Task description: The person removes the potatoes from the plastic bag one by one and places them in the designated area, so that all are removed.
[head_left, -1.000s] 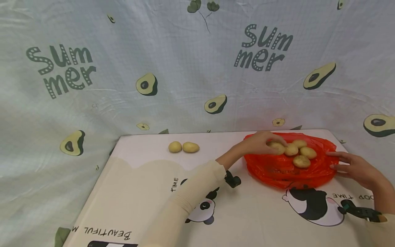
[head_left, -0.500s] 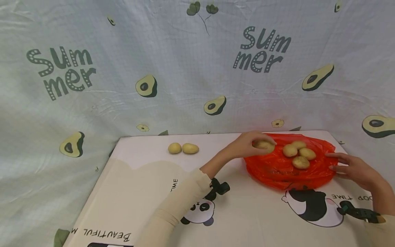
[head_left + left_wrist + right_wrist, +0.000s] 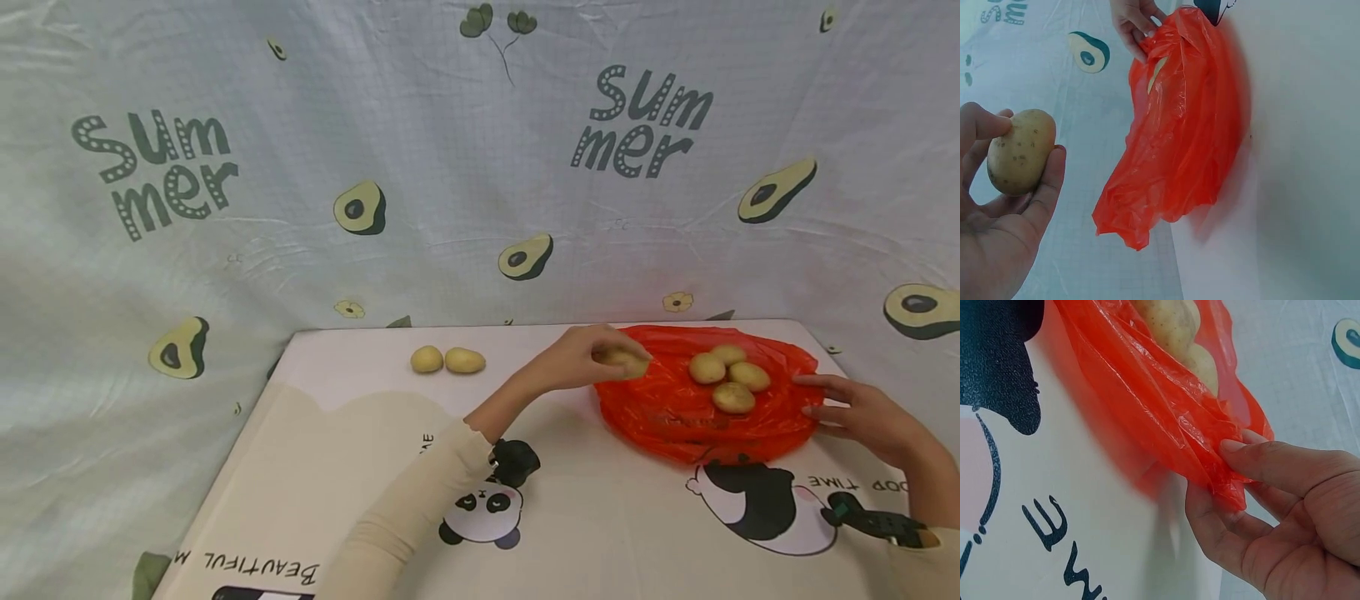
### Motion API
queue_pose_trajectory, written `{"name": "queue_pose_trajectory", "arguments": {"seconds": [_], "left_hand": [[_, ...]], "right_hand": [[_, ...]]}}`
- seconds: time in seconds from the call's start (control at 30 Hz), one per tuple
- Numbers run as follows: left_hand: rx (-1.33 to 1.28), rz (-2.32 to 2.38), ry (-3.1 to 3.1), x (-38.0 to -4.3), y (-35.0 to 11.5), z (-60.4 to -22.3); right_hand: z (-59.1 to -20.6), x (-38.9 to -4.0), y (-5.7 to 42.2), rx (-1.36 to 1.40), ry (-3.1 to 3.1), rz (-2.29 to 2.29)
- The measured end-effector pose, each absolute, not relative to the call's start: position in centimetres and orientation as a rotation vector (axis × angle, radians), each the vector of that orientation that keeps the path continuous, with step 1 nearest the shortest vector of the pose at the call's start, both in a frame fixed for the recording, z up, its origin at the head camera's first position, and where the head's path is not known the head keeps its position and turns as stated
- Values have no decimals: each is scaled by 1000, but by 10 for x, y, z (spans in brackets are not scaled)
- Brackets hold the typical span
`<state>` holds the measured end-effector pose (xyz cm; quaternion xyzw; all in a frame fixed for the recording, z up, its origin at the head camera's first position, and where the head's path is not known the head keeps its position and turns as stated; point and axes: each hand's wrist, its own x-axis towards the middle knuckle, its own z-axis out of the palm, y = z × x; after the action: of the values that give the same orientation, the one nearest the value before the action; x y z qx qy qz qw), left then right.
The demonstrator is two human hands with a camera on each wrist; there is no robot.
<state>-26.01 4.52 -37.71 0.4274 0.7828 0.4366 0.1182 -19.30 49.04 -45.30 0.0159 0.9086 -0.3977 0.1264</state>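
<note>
My left hand (image 3: 572, 360) grips a yellow potato (image 3: 627, 361), held up over the left edge of a red plastic bag (image 3: 652, 412). In the left wrist view this potato (image 3: 1022, 153) sits between thumb and fingers, its skin dotted with small brown spots. The bag lies spread on the table with several potatoes (image 3: 734, 398) grouped on it. At its right end my right hand (image 3: 873, 412) holds the edge; the right wrist view has the thumb and fingers pinching the crumpled plastic (image 3: 1225, 481).
Two potatoes, one rounder (image 3: 427, 359) and one longer (image 3: 465, 361), lie side by side near the back of the table (image 3: 337, 450), left of the bag. A curtain (image 3: 435, 167) printed with avocados hangs behind the table's back edge.
My left hand has lifted a potato off the group on the bag and carried it left to the bag's left edge. The right hand has stayed at the right end.
</note>
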Motion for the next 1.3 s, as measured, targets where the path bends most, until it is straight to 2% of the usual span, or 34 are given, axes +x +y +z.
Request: {"name": "queue_pose_trajectory", "arguments": {"seconds": [0.77,1.07,1.3], "left_hand": [[1246,1414,2268,-265,-2,-405],[995,1502,2336,-267,-18,-415],[971,1561,2271,-270,-30,-422]], "right_hand": [[-455,-193,489,52,2657,-1132],[-455,-192,490,47,2659,-1132],[-454,-192,489,45,2663,-1116]]}}
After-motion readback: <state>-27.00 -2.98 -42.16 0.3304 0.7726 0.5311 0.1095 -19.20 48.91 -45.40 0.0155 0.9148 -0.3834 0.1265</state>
